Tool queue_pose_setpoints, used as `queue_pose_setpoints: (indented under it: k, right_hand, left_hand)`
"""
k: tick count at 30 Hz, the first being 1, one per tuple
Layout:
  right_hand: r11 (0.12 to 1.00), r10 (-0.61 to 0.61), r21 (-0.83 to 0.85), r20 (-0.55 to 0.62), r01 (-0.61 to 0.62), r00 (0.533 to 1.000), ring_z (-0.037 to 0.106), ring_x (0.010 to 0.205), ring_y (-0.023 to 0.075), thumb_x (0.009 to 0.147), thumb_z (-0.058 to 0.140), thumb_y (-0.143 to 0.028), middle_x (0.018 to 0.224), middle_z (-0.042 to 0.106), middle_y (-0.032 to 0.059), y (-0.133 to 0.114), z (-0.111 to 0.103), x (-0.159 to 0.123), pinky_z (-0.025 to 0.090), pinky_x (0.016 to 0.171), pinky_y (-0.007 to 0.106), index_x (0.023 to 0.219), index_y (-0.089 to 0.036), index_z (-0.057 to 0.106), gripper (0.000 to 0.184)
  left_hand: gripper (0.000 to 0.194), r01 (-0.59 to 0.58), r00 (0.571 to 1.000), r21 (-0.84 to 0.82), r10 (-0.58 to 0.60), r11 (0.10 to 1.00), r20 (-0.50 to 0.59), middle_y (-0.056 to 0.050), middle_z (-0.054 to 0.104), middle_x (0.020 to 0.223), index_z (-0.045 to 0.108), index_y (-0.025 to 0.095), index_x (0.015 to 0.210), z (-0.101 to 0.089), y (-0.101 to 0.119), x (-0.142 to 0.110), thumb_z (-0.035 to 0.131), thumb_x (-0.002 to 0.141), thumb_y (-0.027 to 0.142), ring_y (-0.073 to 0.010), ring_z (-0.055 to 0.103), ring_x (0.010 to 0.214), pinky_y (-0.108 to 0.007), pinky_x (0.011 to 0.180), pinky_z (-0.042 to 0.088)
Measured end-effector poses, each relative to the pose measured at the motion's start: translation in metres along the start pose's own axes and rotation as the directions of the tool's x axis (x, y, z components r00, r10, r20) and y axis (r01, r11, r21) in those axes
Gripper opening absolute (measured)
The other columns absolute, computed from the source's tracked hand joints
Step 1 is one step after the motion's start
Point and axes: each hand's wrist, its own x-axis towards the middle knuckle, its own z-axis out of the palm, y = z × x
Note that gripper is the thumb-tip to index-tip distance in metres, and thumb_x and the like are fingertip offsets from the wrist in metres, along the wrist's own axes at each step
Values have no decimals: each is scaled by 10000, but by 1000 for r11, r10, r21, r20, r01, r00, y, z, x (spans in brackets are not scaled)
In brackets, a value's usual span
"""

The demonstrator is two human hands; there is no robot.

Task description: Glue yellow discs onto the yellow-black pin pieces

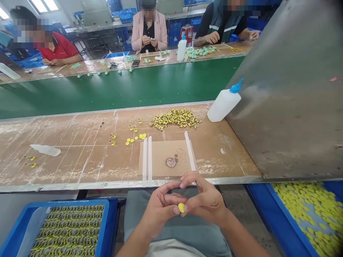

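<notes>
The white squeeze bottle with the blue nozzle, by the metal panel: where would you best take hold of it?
Probably around the wide white body of the squeeze bottle, coming from the near side, over the table. It lies tilted and seems to lean on the metal panel, which blocks the far side, while the blue nozzle looks too slim for a firm grip.

Squeeze bottle (224, 105) right of parts pile (175, 119)

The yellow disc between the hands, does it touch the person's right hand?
Touching: the head view shows the yellow disc pressed against the fingertips of the right hand.
</notes>
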Motion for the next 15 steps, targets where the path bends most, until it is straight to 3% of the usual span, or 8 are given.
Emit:
queue_pose_setpoints:
  k: [5,9,12,15]
  right_hand:
    - [991,108,88,-66,-102,992,628,1006,208,856,763,-270,1051,614,43,0,8,-10,530,887,363,942,-360,797,129]
    - [981,158,144,-235,-127,959,657,865,178,834,785,-236,951,667,35,-1,27,-18,553,756,319,1038,-364,778,241]
    - [940,302,263,-343,-218,889,652,771,175,782,832,-296,844,688,32,-4,42,-20,538,678,294,994,-315,790,217]
    - [783,590,436,-293,-444,753,567,638,141,795,805,-372,680,643,22,-8,51,-19,465,589,252,816,-227,800,146]
  left_hand:
    - [669,-36,996,30,38,999,-80,-74,805,817,675,177,1208,2,-1,-3,940,593,189,-166,722,714,-291,751,560]
    - [731,-134,961,97,153,986,-231,-84,805,843,643,187,1231,-1,-5,-5,947,566,206,-218,749,766,-309,711,579]
    - [698,-249,884,291,340,924,-322,-73,805,824,650,197,1213,-4,-9,-5,936,577,195,-222,746,827,-339,810,578]
    - [645,-404,743,537,608,740,-279,-44,800,785,674,227,1170,-6,-13,-2,929,581,161,-226,740,869,-365,897,559]
